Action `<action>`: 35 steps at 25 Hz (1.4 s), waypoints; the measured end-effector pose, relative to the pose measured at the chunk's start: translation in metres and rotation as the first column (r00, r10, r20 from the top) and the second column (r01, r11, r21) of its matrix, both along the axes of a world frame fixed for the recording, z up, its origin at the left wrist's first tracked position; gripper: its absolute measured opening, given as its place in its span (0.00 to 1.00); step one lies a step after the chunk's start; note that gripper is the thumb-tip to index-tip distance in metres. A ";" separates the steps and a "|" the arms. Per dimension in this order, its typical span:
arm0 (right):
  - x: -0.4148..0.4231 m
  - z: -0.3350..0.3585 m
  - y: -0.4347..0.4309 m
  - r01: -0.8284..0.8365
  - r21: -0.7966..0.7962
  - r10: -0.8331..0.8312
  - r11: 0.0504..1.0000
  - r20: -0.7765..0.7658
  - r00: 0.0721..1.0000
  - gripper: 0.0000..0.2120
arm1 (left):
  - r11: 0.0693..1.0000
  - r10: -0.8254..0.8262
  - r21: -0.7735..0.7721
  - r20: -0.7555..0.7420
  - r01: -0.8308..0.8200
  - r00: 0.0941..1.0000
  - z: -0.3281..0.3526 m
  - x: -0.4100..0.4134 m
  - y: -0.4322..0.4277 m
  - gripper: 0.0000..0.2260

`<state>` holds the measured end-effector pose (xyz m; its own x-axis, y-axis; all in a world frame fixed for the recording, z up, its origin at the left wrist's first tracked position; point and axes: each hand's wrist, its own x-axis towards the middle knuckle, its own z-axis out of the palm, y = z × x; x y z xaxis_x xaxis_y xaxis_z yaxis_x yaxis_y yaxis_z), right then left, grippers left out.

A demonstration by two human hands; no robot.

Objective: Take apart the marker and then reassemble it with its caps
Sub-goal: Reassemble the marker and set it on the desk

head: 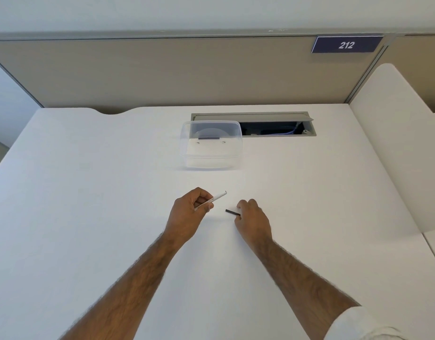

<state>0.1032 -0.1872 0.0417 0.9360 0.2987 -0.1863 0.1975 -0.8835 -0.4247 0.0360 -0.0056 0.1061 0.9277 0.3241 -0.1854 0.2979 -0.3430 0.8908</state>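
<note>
A white marker barrel (212, 200) is being pinched by the left hand (187, 212), a dark cap (232, 212) by the right hand (253, 218), before a clear tub (211, 143) with indistinct contents.

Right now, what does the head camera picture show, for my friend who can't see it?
Over a white desk, the left hand holds a white marker tube and the right hand holds a small dark piece. A clear plastic box sits behind them.
</note>
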 end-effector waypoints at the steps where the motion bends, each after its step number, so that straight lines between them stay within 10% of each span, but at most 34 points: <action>1: 0.001 -0.001 0.000 -0.026 -0.010 0.026 1.000 0.014 1.000 0.09 | 1.000 -0.002 0.001 -0.002 0.002 1.000 -0.001 0.000 -0.001 0.09; 9: 0.006 -0.002 -0.007 0.022 0.178 -0.018 0.984 -0.026 1.000 0.04 | 1.000 0.007 0.000 0.012 -0.007 1.000 0.001 0.000 0.005 0.08; 18: 0.021 0.076 -0.034 0.311 0.814 -0.086 0.491 -0.310 0.947 0.09 | 0.994 -0.050 0.101 0.063 0.044 0.997 0.008 0.004 0.009 0.08; 35: 0.016 0.085 -0.025 0.327 0.809 -0.074 0.489 -0.335 0.939 0.09 | 0.988 -0.082 0.137 0.068 0.072 0.994 0.014 0.012 0.001 0.08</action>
